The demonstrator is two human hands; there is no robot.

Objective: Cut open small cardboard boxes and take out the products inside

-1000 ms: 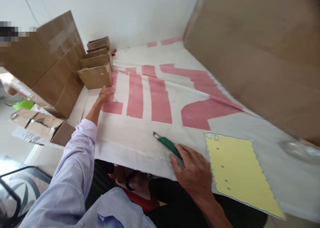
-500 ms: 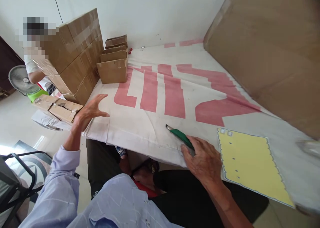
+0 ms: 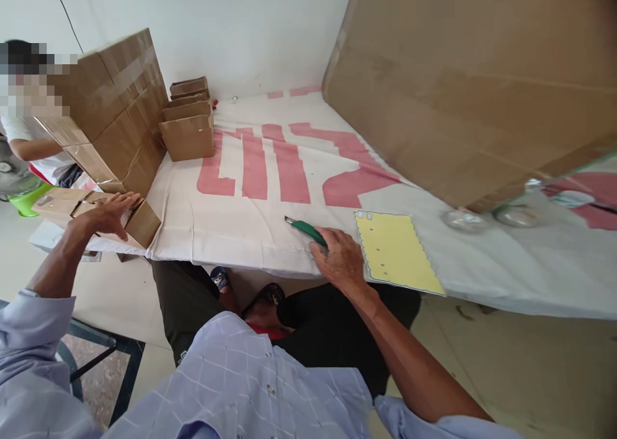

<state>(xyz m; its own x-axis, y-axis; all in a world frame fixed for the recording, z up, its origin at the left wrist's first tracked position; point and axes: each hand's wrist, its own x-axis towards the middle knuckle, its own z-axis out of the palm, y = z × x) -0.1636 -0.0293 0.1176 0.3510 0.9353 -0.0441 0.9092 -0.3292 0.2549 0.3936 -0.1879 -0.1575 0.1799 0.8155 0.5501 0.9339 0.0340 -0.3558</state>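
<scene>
Long brown cardboard box (image 3: 143, 225), ragged-looking top, at 9 o'clock; left hand (image 3: 106, 215) over it, thumb and fingers apart, can't tell if gripping. Right hand (image 3: 339, 258) clamped on slim green cutter (image 3: 306, 229), metal tip pointing 10 o'clock, near clock centre.

Left forearm (image 3: 58, 265) bare, reaching forward and outward; we see our left hand (image 3: 107, 216) palm down, thumb set apart from extended fingers. Right forearm (image 3: 415, 366) slants in from lower right, our right hand (image 3: 340, 258) back uppermost, fingers curled inward.
</scene>
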